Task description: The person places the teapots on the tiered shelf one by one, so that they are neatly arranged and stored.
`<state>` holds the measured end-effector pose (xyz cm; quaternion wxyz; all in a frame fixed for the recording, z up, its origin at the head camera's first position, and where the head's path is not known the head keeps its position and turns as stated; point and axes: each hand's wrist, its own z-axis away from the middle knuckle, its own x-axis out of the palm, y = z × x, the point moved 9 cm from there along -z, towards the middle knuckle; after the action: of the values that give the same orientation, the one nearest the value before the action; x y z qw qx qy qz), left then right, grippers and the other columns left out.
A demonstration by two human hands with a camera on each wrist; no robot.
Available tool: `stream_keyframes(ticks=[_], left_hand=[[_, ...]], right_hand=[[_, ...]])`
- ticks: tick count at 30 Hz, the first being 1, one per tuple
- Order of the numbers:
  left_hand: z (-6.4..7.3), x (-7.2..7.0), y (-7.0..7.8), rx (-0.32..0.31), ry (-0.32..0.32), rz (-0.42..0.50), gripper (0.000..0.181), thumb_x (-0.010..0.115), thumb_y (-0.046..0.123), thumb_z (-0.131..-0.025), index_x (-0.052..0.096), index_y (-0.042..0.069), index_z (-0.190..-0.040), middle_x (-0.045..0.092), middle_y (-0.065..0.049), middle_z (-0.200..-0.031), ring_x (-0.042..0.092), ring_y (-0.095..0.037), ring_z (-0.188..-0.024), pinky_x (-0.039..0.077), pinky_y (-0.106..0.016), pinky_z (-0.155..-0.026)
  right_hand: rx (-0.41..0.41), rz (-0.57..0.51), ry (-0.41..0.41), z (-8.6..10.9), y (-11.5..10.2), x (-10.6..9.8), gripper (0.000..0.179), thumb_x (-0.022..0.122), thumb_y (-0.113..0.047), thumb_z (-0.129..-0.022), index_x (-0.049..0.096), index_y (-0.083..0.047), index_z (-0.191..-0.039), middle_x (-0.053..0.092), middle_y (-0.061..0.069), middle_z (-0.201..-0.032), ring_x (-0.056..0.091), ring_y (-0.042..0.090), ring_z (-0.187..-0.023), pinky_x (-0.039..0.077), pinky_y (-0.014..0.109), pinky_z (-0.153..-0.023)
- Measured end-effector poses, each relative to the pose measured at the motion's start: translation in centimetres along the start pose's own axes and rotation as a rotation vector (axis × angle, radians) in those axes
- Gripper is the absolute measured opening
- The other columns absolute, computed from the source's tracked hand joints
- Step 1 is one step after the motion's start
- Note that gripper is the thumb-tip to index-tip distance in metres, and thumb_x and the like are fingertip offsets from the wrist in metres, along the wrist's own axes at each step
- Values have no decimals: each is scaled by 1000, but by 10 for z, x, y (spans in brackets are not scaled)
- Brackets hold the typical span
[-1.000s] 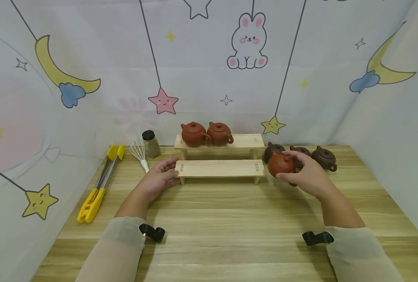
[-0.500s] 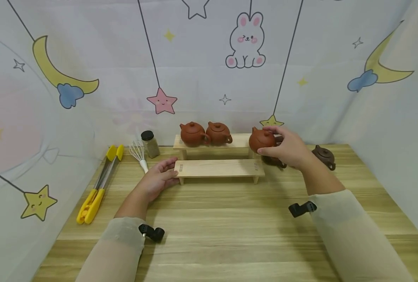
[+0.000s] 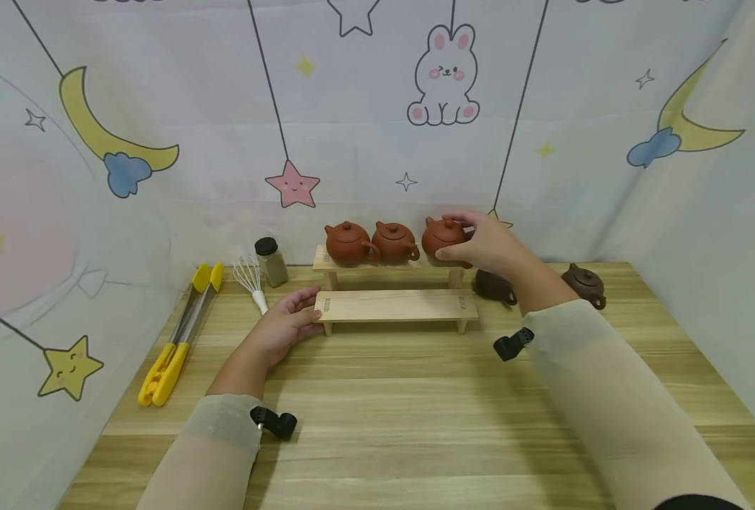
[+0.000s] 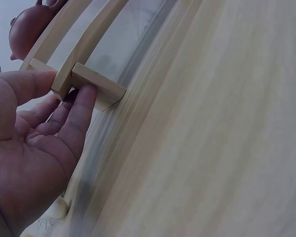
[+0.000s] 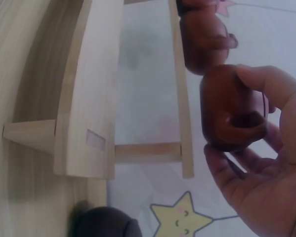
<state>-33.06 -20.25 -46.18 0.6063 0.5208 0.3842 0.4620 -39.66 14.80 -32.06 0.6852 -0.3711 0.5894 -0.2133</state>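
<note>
I have the fingers of my right hand gripping a round, matte red-brown teapot, right of centre in the head view; the right wrist view shows a slim gap between it and the pale wooden back shelf. Left along that shelf sit two matching pots, lids on, insides hidden. At centre left, my left hand pinches the end of the smooth-grained front shelf. Farther left, a black-capped clear jar holds something greenish-tan.
</note>
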Motion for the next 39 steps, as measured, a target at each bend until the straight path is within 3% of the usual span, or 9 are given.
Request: stream_keyframes(ticks=[5,12,20,28,39], left_hand=[[0,0,-1,1,0,-6,67,52,4,-111,21,4,-171,29,-23,-172,47,-31,-147,59,-28,-105],[0,0,0,-1,-5,-10,67,52,5,-111,20,5,-171,29,-22,-172,46,-33,-148,59,-29,-106],[1,0,1,0,-2,-12,68,53,6,-111,21,5,-171,30,-22,-172,50,-29,-144,59,-27,-104],[0,0,0,-5,1,-8,67,53,5,-111,22,6,-171,30,-22,-172,52,-26,-141,60,-27,-102],[0,1,1,-3,-1,-9,67,52,5,-111,21,5,-171,29,-22,-172,50,-29,-143,60,-26,-102]], right_hand=[[12,2,-8,-10,-4,4,82,88,-30,-88,50,-24,-160,56,11,-151,59,32,-131,57,48,-104],[14,-8,-45,-20,-1,9,81,86,-24,-91,47,-20,-162,52,15,-153,59,34,-132,58,44,-101],[17,-49,-55,-17,0,10,84,85,-23,-93,42,-20,-165,49,17,-157,55,36,-139,56,49,-108],[-4,-30,-16,3,5,0,82,78,-35,-98,36,-21,-168,43,11,-168,44,36,-154,52,58,-116],[12,-40,132,57,31,-30,77,70,-52,-101,39,-27,-167,44,9,-168,43,37,-155,50,62,-116]])
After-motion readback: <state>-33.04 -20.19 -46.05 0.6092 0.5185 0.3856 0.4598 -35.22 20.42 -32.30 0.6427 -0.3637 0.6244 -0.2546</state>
